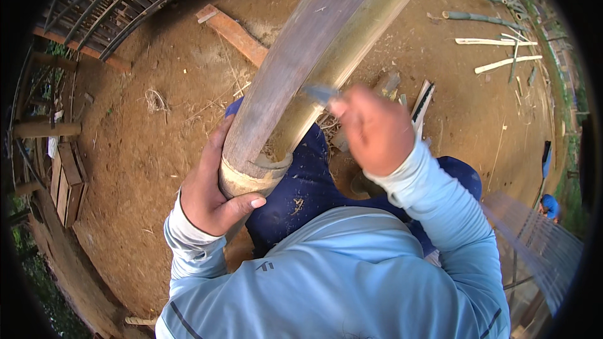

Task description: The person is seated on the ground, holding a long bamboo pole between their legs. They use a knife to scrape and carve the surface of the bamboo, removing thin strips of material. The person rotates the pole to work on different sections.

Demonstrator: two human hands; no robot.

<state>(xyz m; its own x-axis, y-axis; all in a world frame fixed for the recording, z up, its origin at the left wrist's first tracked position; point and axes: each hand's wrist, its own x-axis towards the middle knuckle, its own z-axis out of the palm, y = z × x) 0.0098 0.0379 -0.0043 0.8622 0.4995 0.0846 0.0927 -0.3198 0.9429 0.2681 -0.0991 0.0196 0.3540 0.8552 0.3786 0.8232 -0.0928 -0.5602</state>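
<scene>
A thick bamboo pole [301, 44] slants from my lap up to the far right, past the top edge of the view. A long opening runs along its right side, showing a hollow, yellowish inside. My left hand [210, 191] is wrapped around the near end, its thumb on the pale ring at the joint. In my closed right hand [377, 132] is a knife; its short blade [320, 93] meets the right rim of the opening. That hand and the blade are slightly blurred, and the fingers hide the handle.
Dark blue trousers [295, 198] lie beneath the pole, with shavings on them. On the dirt floor are a reddish plank [232, 32], green bamboo poles [480, 20] and pale split strips [496, 42]. A slatted wooden structure [125, 3] stands far left; a person in blue [549, 206] is at right.
</scene>
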